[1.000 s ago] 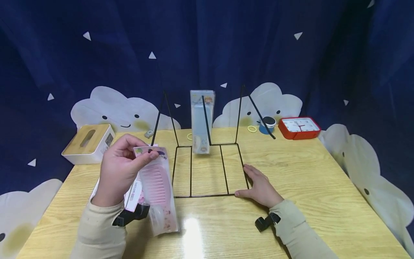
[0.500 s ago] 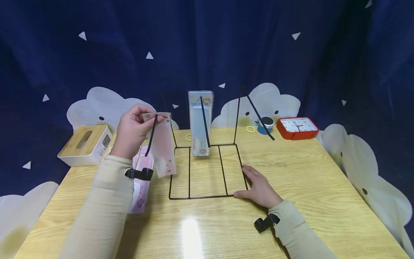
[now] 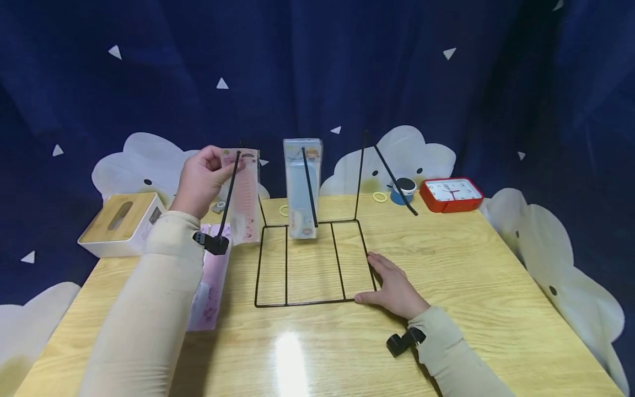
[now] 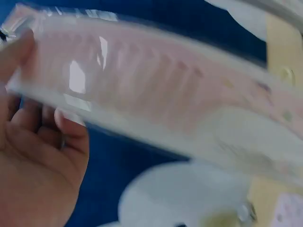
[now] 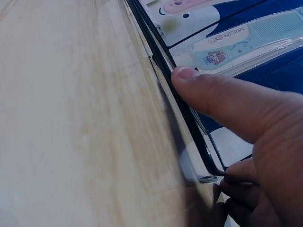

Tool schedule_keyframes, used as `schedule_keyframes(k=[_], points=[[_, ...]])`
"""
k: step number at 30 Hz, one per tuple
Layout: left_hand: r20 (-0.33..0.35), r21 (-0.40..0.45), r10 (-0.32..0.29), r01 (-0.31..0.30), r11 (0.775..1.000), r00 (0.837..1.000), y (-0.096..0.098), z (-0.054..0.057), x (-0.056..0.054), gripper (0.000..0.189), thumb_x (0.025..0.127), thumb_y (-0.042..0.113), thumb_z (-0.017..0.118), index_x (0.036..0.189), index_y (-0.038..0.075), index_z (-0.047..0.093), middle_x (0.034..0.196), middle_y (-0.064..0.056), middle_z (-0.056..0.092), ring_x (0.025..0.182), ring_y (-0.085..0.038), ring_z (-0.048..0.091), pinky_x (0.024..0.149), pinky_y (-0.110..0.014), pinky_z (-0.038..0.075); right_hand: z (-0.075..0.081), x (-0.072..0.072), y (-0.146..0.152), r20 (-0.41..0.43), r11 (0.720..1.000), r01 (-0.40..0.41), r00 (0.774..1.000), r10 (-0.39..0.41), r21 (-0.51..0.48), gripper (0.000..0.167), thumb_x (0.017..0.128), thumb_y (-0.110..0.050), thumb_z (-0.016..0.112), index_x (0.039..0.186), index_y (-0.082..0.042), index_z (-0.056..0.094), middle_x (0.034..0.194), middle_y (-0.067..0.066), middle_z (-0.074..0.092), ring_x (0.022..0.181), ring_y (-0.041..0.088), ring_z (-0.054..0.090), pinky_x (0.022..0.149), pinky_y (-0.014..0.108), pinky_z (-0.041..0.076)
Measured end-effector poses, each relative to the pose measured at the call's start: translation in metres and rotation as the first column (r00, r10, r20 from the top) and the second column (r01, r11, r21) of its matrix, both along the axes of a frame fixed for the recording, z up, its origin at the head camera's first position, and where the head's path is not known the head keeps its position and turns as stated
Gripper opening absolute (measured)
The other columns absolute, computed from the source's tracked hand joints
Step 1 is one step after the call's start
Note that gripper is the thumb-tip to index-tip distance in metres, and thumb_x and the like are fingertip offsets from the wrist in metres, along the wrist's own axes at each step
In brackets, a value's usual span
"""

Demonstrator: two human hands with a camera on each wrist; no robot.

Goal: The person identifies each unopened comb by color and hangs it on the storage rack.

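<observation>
My left hand (image 3: 200, 179) pinches the top of a packaged pink comb (image 3: 246, 198) between thumb and fingers. The package hangs upright at the left hook (image 3: 229, 193) of a black wire display rack (image 3: 286, 264); whether the hook passes through its hole, I cannot tell. In the left wrist view the clear-wrapped comb (image 4: 142, 80) is blurred. Packaged blue combs (image 3: 296, 193) hang on the middle hook. At the rack's front right corner, my right hand (image 3: 394, 286) holds the base, its thumb (image 5: 203, 82) on the front bar and fingers by the side bar.
A purple-pink package (image 3: 210, 292) lies on the table under my left forearm. Behind it stands a tissue box (image 3: 119, 220) with a wooden lid. Back right are a red clock (image 3: 451, 194), a small blue-and-white round object (image 3: 403, 191) and a yellow ring (image 3: 379, 197).
My left hand has carried the pink comb up and away from me, from the near left to the left hook. The right hand has stayed on the rack.
</observation>
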State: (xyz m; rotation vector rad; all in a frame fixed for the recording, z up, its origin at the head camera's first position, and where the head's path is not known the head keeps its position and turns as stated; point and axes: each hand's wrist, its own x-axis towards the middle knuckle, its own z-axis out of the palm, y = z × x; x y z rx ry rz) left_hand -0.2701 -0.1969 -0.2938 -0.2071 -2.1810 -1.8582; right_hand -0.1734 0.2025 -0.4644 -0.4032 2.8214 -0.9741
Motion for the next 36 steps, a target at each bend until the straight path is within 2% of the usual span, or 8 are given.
schedule_keyframes(k=[5,10,16,18,21,28,33,36], points=[[0.128,-0.156,-0.032,0.052,0.986,0.991,-0.030,-0.041,0.002,0.018,0.098,0.022,0.067,0.112,0.011,0.063,0.102,0.010,0.066,0.095,-0.009,0.059,0.078,-0.022,0.050,0.000,0.001,0.001,-0.001,1.000,0.004,1.000,-0.004,0.007,0.112,0.073,-0.056,0.084,0.156,-0.001,0.031,0.161,0.021,0.027,0.144,0.049,0.026,0.110,0.065,0.029],[0.293,-0.347,0.043,0.065,0.935,0.955,-0.056,-0.097,0.004,0.040,0.101,0.027,0.062,0.132,0.004,0.057,0.129,-0.011,0.061,0.112,-0.026,0.057,0.090,-0.038,0.051,-0.001,0.003,0.003,0.008,1.000,0.010,1.000,-0.010,0.007,0.113,0.073,-0.056,0.085,0.156,-0.002,0.031,0.162,0.021,0.027,0.144,0.049,0.025,0.110,0.065,0.029],[0.442,-0.593,0.134,0.176,0.786,0.887,-0.073,-0.144,0.000,0.066,0.096,0.021,0.066,0.152,0.001,0.036,0.153,-0.029,0.037,0.137,-0.048,0.038,0.109,-0.061,0.034,-0.003,0.003,0.000,0.014,1.000,-0.003,1.000,0.004,-0.009,0.112,0.074,-0.055,0.084,0.156,-0.002,0.031,0.162,0.020,0.027,0.146,0.048,0.024,0.111,0.065,0.027],[0.443,-0.651,0.138,0.212,0.729,0.886,-0.075,-0.152,-0.001,0.074,0.094,0.019,0.068,0.154,-0.001,0.030,0.153,-0.033,0.035,0.140,-0.051,0.033,0.111,-0.062,0.029,-0.002,0.003,0.000,0.014,1.000,-0.010,1.000,0.010,-0.009,0.112,0.074,-0.055,0.084,0.156,-0.002,0.030,0.162,0.021,0.027,0.146,0.048,0.024,0.111,0.066,0.027],[0.432,-0.691,0.124,0.239,0.683,0.894,-0.075,-0.157,-0.002,0.075,0.093,0.017,0.069,0.155,0.000,0.030,0.151,-0.032,0.037,0.139,-0.051,0.034,0.112,-0.062,0.029,-0.001,0.004,-0.001,0.014,1.000,-0.013,1.000,0.013,-0.011,0.112,0.074,-0.054,0.085,0.156,-0.001,0.030,0.162,0.021,0.027,0.145,0.048,0.024,0.111,0.066,0.027],[0.424,-0.666,0.100,0.235,0.708,0.900,-0.065,-0.152,0.004,0.071,0.089,0.016,0.073,0.149,0.000,0.039,0.138,-0.033,0.044,0.127,-0.048,0.045,0.107,-0.063,0.034,-0.001,0.002,0.000,0.012,1.000,-0.004,1.000,0.004,-0.002,0.112,0.074,-0.055,0.084,0.157,-0.002,0.030,0.162,0.022,0.026,0.145,0.049,0.024,0.111,0.065,0.028],[0.319,-0.668,0.084,0.161,0.727,0.944,-0.054,-0.154,0.016,0.056,0.090,0.009,0.072,0.142,0.003,0.050,0.116,-0.022,0.056,0.097,-0.034,0.055,0.089,-0.052,0.047,-0.001,0.001,0.001,0.013,1.000,-0.005,1.000,0.005,0.007,0.112,0.074,-0.055,0.084,0.157,-0.002,0.030,0.162,0.021,0.026,0.145,0.048,0.024,0.111,0.065,0.027],[0.259,-0.640,0.089,0.102,0.762,0.962,-0.050,-0.153,0.027,0.040,0.095,0.007,0.066,0.134,0.007,0.057,0.106,-0.016,0.062,0.082,-0.027,0.055,0.069,-0.041,0.049,0.000,0.000,0.002,0.000,1.000,-0.010,1.000,0.010,0.009,0.111,0.075,-0.055,0.084,0.156,0.000,0.030,0.162,0.022,0.027,0.145,0.048,0.024,0.111,0.065,0.027]])
